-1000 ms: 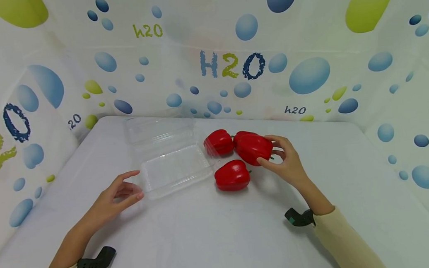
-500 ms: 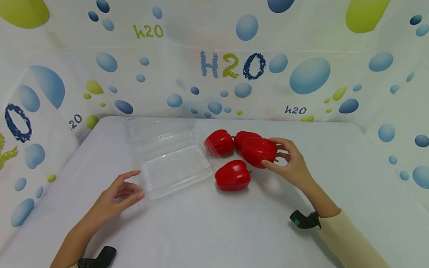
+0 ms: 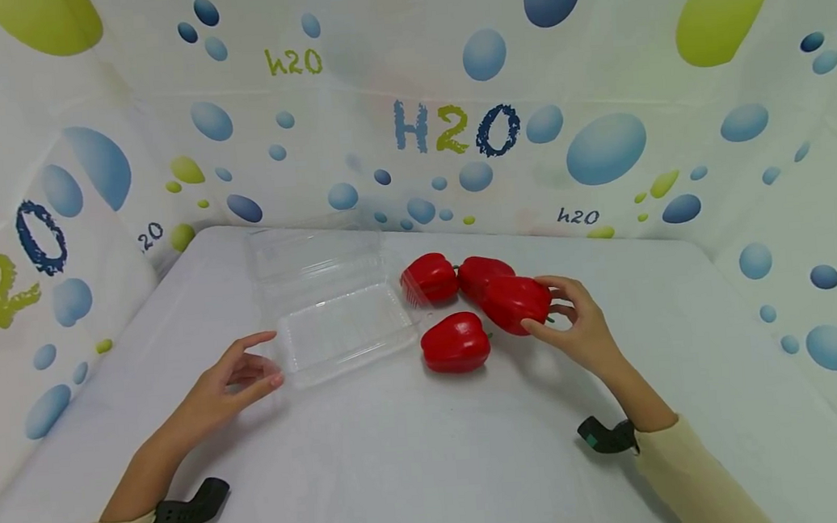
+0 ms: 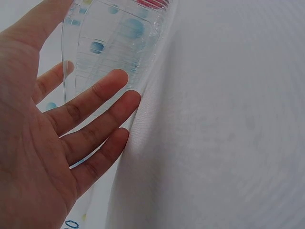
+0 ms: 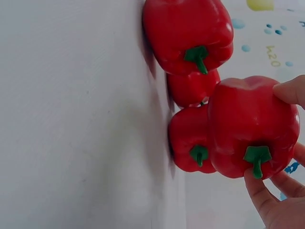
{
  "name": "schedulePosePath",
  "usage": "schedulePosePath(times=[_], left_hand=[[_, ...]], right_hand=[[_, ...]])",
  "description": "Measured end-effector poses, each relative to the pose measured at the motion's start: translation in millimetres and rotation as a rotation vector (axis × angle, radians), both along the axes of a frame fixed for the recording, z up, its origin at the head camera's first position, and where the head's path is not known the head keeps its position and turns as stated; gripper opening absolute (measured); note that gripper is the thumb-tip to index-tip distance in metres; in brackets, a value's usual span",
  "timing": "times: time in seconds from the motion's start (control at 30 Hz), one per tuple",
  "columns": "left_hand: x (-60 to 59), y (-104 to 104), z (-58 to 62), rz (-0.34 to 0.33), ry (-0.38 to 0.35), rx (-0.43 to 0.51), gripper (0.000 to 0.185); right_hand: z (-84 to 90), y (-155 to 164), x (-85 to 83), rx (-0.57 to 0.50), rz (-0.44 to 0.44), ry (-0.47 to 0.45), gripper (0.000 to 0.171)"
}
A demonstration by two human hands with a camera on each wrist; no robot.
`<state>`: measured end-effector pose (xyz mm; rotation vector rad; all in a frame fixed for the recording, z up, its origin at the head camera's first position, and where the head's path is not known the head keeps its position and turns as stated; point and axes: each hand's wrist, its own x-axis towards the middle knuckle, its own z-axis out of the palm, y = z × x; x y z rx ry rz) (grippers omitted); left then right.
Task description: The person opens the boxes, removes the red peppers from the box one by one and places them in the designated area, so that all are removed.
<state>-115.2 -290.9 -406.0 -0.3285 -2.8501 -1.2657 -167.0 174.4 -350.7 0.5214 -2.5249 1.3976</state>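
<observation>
My right hand (image 3: pixel 581 321) grips a red bell pepper (image 3: pixel 515 305) between thumb and fingers. In the right wrist view this held pepper (image 5: pixel 252 119) is off the cloth, its green stem by a fingertip. Beneath and behind it in the head view is a second red pepper (image 3: pixel 483 271); a third pepper (image 3: pixel 430 281) lies left of that. Another red pepper (image 3: pixel 456 342) lies nearer the front. A clear plastic clamshell box (image 3: pixel 343 331) stands with its lid back. At its left side is my left hand (image 3: pixel 219 393), holding nothing, fingers (image 4: pixel 107 90) extended and slightly bent.
A white cloth (image 3: pixel 417 456) covers the table. Behind it hangs a white curtain (image 3: pixel 348 88) with blue and green drops and H2O lettering. The box's raised lid (image 3: pixel 312 253) leans toward the back edge.
My right hand has drawn its pepper to the right and slightly toward me, uncovering more of the pepper behind. The left hand has stayed at the box.
</observation>
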Motion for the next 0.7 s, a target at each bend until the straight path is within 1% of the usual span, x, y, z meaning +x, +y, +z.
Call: schedulePosePath(times=[0.2,0.37,0.7], left_hand=[[-0.4,0,0.6,-0.001,0.003,0.004,0.061],[-1.8,0,0.7,-0.005,0.000,0.006,0.061],[0.7,3,0.9,-0.010,0.020,0.015,0.061]], right_hand=[[-3.4,3,2.1,0.015,-0.007,-0.010,0.063],[-8.7,5,4.5,0.002,-0.012,-0.032,0.063],[-15.1,6,2.1,-0.006,0.018,-0.044,0.061]])
